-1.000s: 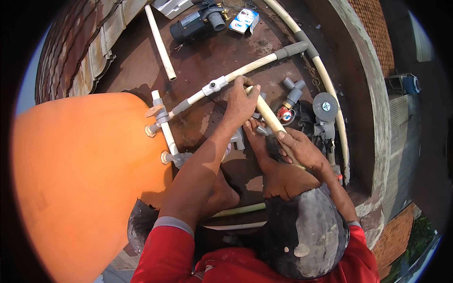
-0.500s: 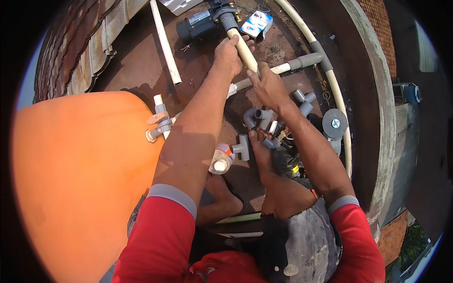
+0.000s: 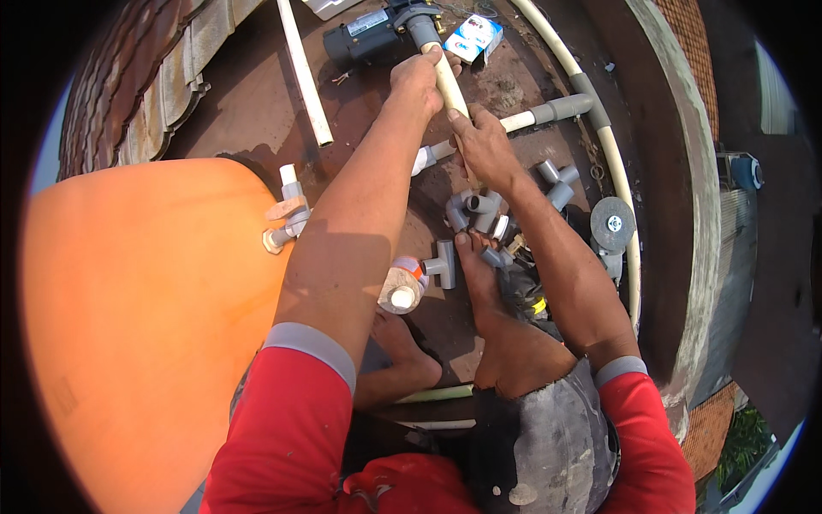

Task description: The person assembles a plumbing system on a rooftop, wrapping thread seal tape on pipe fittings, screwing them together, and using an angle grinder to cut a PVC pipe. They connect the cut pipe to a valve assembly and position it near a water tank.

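Note:
Both my hands are closed around a cream plastic pipe [image 3: 447, 84] whose far end sits in a grey fitting [image 3: 422, 28] on a dark water pump [image 3: 368, 38]. My left hand [image 3: 417, 81] grips the pipe close to that fitting. Lower down, my right hand [image 3: 485, 147] wraps the pipe's near part, with the thumb along it; my fingers hide its near end. Beneath my right hand a second cream pipe [image 3: 516, 122] crosses on the ground and joins a grey tee [image 3: 565, 106]. Several loose grey elbows and tees [image 3: 486, 206] lie nearest to my right wrist.
A large orange tank [image 3: 154, 317] fills the left, with a valve [image 3: 291, 210] at its edge. A loose pipe [image 3: 306, 77] lies left of the pump, a small box [image 3: 473, 38] right of it. An angle grinder [image 3: 613, 227] stands beside my right forearm; a can [image 3: 402, 289] sits by my feet.
My left hand has slid slightly up the pipe toward the pump fitting. My right hand stays on the pipe's near part. The whole view has shifted a little.

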